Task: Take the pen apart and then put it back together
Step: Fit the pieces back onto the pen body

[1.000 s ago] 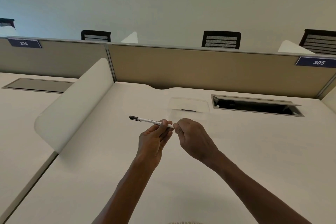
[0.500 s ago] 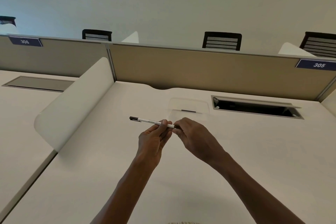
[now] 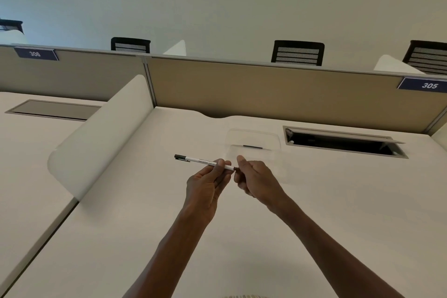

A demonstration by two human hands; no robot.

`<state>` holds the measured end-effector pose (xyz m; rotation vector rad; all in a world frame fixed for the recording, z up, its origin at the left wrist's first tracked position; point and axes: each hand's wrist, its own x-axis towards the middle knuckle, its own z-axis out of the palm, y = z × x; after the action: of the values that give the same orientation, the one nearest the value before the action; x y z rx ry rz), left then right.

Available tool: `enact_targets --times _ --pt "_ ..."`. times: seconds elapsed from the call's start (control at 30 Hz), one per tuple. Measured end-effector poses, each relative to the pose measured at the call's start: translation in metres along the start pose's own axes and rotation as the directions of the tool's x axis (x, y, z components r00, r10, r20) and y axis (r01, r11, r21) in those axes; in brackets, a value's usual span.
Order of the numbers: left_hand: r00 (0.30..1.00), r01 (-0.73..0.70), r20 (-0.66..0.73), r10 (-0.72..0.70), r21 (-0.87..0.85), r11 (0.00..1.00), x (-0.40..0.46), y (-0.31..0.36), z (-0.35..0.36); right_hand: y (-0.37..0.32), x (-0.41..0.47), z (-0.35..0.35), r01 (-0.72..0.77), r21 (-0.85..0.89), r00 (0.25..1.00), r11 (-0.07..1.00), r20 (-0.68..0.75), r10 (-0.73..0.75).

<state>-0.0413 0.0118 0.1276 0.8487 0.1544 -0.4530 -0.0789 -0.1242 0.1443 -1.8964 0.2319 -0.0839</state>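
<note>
While the pen is held in the air over the table, the stock stands as follows.

Table (image 3: 314,213): one in use, white, nothing resting on its visible surface apart from a clear plastic stand; a second table lies to the left, past the divider.
Partition panels (image 3: 266,94): two tan ones visible along the back, with number plates 306 and 305.
Side divider (image 3: 101,143): one, white, rounded.
Chairs (image 3: 297,53): four dark backs showing above the partition, one only in part.
Cable hatches (image 3: 343,141): two, the right one open, the left one shut.
Clear stand (image 3: 252,139): one, faint, behind the hands.
Left hand (image 3: 205,186): one; fingers (image 3: 219,167) closed round the barrel near its right end.
Right hand (image 3: 256,179): one; fingers curled at the dark tip, thumb raised; whether they pinch it I cannot tell.
Pen (image 3: 200,160): one, white barrel, black cap with clip on the left end, lying nearly level.
Loose pen parts: none seen.
Progress: judged early in the take-apart; cap on, tip end apparently being worked; all reassembly left.
</note>
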Motion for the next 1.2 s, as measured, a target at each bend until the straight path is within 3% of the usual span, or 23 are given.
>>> enact_targets --times 0.07,0.17,0.33,0.4,0.5,0.53,0.57,0.63,0.67,0.7,0.77,0.8,0.87,0.93,0.97,1.07,1.2 --pt "1.000 -0.001 -0.017 0.001 -0.007 1.000 0.001 0.001 -0.001 0.003 0.000 -0.007 0.156 -0.316 0.977 0.936 -0.087 -0.193" --pt "1.000 0.009 -0.027 -0.010 -0.007 1.000 0.002 0.001 -0.001 0.007 -0.004 -0.016 0.340 -0.653 0.890 0.677 -0.010 -0.456" --pt "1.000 0.016 -0.004 -0.016 0.024 1.000 0.002 0.000 0.001 0.010 -0.006 -0.014 0.440 -0.795 0.787 0.417 0.118 -0.605" --pt "1.000 0.017 -0.006 -0.017 0.019 1.000 0.001 0.000 0.000 0.009 -0.006 -0.011 0.435 -0.811 0.785 0.391 0.130 -0.605" --pt "1.000 0.020 -0.001 -0.020 0.014 1.000 0.000 0.000 -0.001 0.009 -0.006 -0.002 0.374 -0.811 0.822 0.450 0.065 -0.566" --pt "1.000 0.019 0.005 -0.019 0.016 1.000 0.000 -0.001 -0.001 0.009 -0.006 0.003 0.340 -0.781 0.852 0.524 0.020 -0.523" --pt "1.000 0.018 0.008 -0.018 0.014 1.000 0.000 -0.002 -0.001 0.008 -0.005 0.007 0.289 -0.690 0.901 0.664 -0.038 -0.431" --pt "1.000 0.015 0.002 -0.015 0.009 1.000 0.000 -0.003 -0.002 0.002 -0.004 0.013 0.064 -0.227 0.989 0.972 -0.116 -0.093" --pt "1.000 0.012 -0.003 -0.012 0.009 1.000 0.000 -0.003 -0.003 -0.001 -0.003 0.015 -0.090 0.036 0.992 0.995 -0.084 0.093" --pt "1.000 0.009 -0.006 -0.009 0.013 1.000 0.000 -0.004 -0.004 -0.004 -0.003 0.016 -0.224 0.227 0.973 0.948 -0.010 0.232" --pt "1.000 0.007 -0.010 -0.006 0.020 1.000 0.001 -0.003 -0.005 -0.008 -0.003 0.013 -0.326 0.319 0.945 0.890 0.079 0.317" --pt "1.000 0.006 -0.012 -0.005 0.020 1.000 0.001 -0.002 -0.006 -0.010 -0.002 0.011 -0.289 0.236 0.957 0.928 0.061 0.283" --pt "1.000 0.003 -0.015 -0.003 0.016 1.000 0.001 -0.001 -0.006 -0.008 -0.004 0.007 -0.051 -0.191 0.997 0.980 -0.066 0.039" --pt "1.000 0.002 -0.013 -0.002 0.014 1.000 0.001 0.001 -0.005 -0.002 -0.006 0.001 0.215 -0.655 0.946 0.724 -0.045 -0.322" --pt "1.000 0.003 -0.015 -0.003 0.014 1.000 0.001 0.001 -0.005 0.000 -0.007 -0.002 0.300 -0.759 0.903 0.578 0.031 -0.428" --pt "0.999 0.017 -0.044 -0.015 0.026 1.000 0.001 0.002 -0.005 0.006 -0.007 -0.008 0.420 -0.840 0.829 0.344 0.201 -0.522" --pt "0.999 0.023 -0.047 -0.020 0.048 0.999 0.000 0.002 -0.005 0.008 -0.005 -0.010 0.438 -0.863 0.793 0.253 0.237 -0.561"
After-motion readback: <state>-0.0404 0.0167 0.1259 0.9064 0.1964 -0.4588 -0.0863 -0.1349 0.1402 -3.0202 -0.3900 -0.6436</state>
